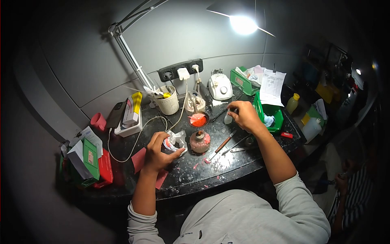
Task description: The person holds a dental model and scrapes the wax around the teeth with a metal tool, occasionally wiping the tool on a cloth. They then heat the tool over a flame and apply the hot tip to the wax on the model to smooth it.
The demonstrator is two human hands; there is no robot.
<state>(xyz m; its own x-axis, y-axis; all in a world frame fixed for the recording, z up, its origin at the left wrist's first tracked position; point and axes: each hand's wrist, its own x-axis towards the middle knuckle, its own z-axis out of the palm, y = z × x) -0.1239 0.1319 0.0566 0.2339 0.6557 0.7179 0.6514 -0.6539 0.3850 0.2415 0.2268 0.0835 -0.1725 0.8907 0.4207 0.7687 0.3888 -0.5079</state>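
Note:
My left hand (158, 153) is closed around a white dental cast (175, 141) with pink and bluish parts along its near side. The fingers hide much of it. Over the right middle of the bench, my right hand (245, 116) pinches the top of a small whitish bottle (228, 118). Between the hands stands a glass spirit lamp (200, 142) with pinkish contents; I cannot make out a flame. Behind it sits a dish of red-orange wax (198, 119). A wax knife (224, 142) with a brown handle lies below my right hand.
Pink wax sheets (139, 160) lie beside my left forearm. A white cup of tools (167, 101), a white device with a dial (220, 86) and a green bin (273, 116) stand behind. A cable (136, 145) crosses the left side. Another person's striped sleeve (355, 199) shows at right.

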